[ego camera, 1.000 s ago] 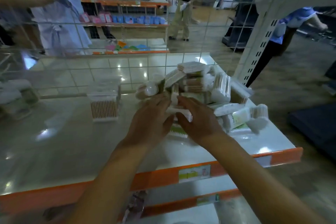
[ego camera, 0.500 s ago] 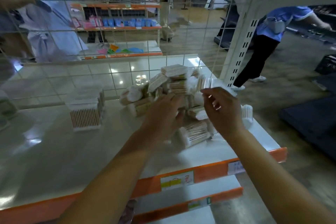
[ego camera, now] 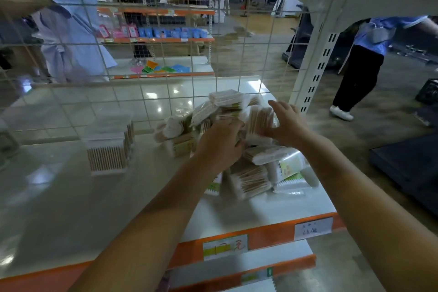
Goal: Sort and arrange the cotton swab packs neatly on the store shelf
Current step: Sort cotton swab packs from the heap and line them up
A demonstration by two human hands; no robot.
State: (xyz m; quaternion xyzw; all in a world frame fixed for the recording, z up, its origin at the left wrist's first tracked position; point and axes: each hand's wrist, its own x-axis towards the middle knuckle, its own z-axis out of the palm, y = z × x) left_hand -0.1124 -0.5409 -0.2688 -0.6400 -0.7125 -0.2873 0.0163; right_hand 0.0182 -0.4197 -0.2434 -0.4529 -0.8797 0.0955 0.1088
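The cotton swab packs lay heaped at the right end of the white store shelf, close against the wire mesh back; both hands were already in the heap, so the packs sat directly ahead of and under each grip. The left hand reached into the middle of the pile, its fingers curled down among the packs; whether that grip had closed on one pack I could not tell, since the fingertips were hidden. The right hand held a bag of wooden-stemmed swabs near the top of the heap, thumb raised, fingers wrapped round the bag's right side; the sticks in it ran roughly upright, tilted a little. A clear box of swabs stood well apart to the left, on the left hand's side; I judged a pack carried there would need its sticks turned to match.
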